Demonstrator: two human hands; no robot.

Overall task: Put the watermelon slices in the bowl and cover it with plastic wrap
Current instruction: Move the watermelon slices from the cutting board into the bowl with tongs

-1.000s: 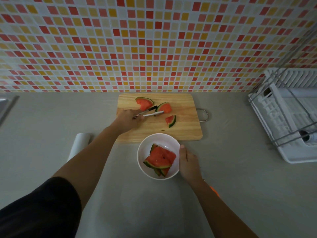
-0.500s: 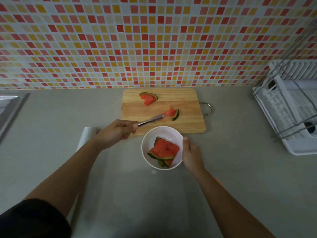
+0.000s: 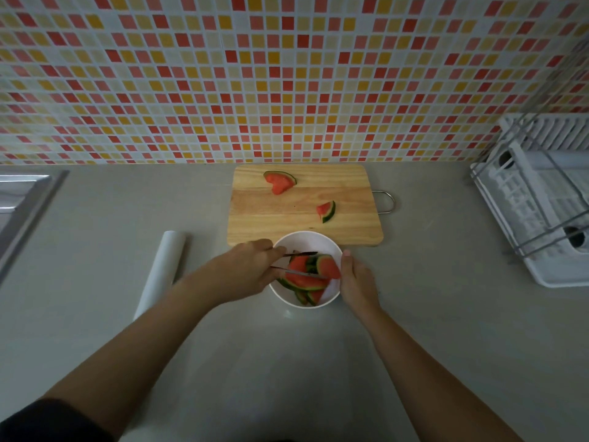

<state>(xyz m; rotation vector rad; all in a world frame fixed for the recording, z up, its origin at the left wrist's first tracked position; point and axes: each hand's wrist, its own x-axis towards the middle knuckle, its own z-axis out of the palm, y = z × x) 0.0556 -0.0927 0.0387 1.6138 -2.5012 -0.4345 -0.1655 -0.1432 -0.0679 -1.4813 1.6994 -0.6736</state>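
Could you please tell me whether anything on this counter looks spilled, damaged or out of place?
Nothing is spilled. The one oddity is the larger red watermelon slice at the far side of the rectangular wooden cutting board: its flesh is notched, not a clean wedge.

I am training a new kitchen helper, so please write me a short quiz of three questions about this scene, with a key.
1. How many watermelon slices lie on the cutting board?
2. True or false: the right hand holds the tongs.
3. Where does the plastic wrap roll lie? A) left of the bowl; B) on the cutting board; C) inside the bowl.

Key: 1) two; 2) false, the left hand grips the tongs over the bowl, while the right hand holds the bowl at its rim; 3) A.
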